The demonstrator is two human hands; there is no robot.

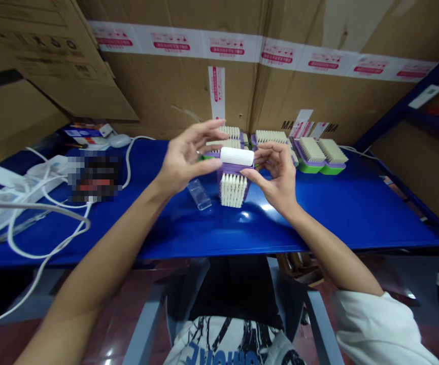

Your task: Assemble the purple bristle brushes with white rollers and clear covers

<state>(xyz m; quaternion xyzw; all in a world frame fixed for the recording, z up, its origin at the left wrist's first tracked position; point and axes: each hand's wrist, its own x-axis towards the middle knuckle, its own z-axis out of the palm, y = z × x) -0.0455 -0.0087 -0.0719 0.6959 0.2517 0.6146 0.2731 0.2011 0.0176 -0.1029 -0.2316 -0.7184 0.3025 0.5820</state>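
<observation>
A white ribbed roller [237,156] is between my two hands, above the blue table. My right hand [276,175] grips its right end, thumb in front and fingers curled behind. At its left end, the thumb of my left hand [184,157] reaches the roller while the other fingers stretch out, spread apart. Just below the roller stands a purple block with cream bristles [233,190]; I cannot tell whether the two are joined. A small clear plastic piece [199,194] lies on the table under my left hand.
Several purple and green bristle blocks [312,151] stand along the back of the blue table [356,213]. Cardboard [173,91] forms the back wall. At left are white cables [52,251], a power strip [17,195], a white mouse [119,140] and a blurred-out item [94,177].
</observation>
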